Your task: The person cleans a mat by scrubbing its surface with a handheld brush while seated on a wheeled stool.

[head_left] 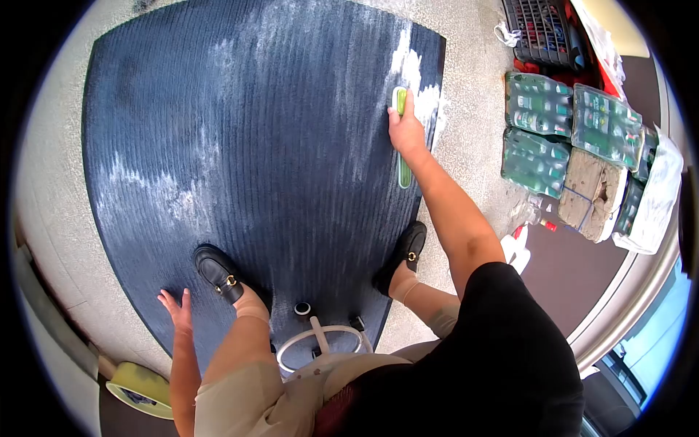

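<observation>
A dark blue ribbed mat (291, 138) covers most of the floor in front of me. My right hand (408, 135) is closed around a long green-and-white scrub brush (404, 173) near the mat's right edge. The brush lies against the mat, its underside hidden. White foam (405, 62) spreads on the ribs just beyond and to the right of it. More whitish suds (156, 193) streak the mat's left side. My left hand (177, 309) holds nothing and hangs beside my left leg with its fingers apart.
Shrink-wrapped packs of green bottles (537, 103) are stacked at right with a worn cardboard box (586, 193). Behind them stands a black crate (539, 33). A wheeled stool (320, 335) is beneath me, between my black shoes (218, 273). A yellow basin (138, 390) sits at lower left.
</observation>
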The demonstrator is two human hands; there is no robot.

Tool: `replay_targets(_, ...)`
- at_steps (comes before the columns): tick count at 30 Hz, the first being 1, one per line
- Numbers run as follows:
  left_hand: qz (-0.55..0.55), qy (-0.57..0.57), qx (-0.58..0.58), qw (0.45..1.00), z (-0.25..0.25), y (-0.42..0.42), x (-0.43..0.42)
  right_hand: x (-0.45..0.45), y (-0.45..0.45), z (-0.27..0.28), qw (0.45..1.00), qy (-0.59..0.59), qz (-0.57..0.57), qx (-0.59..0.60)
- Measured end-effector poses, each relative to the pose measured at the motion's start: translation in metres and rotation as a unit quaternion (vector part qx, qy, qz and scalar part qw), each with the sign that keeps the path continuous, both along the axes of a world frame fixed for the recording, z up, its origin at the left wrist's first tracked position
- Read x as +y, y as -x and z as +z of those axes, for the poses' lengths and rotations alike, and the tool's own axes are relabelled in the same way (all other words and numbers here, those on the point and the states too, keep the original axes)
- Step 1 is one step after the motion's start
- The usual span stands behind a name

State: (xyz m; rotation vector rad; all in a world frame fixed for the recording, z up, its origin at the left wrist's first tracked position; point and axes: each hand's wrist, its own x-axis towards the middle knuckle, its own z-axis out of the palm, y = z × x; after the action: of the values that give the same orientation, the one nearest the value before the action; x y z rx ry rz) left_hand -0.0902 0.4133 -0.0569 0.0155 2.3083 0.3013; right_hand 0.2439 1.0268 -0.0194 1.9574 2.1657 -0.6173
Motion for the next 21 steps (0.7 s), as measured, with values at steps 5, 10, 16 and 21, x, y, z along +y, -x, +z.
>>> replay_targets(5,-0.018,-0.007,-0.019,1.0,0.019,0.001,0.006,-0.097,-0.046,0.007,0.995,0.089,0.036,0.0)
replay_targets(10,0.039,-0.008,-0.086,0.995,0.032,0.012,0.019,0.054,0.021,-0.007,0.998,0.004,0.034,-0.047)
replay_targets(16,0.029,0.07,-0.127,0.989,0.03,0.022,0.023,0.144,0.049,-0.02,0.999,-0.04,0.019,-0.003)
replay_targets(21,-0.003,0.061,-0.152,0.986,0.042,0.022,0.022,0.028,-0.007,-0.004,0.996,0.021,0.084,-0.01)
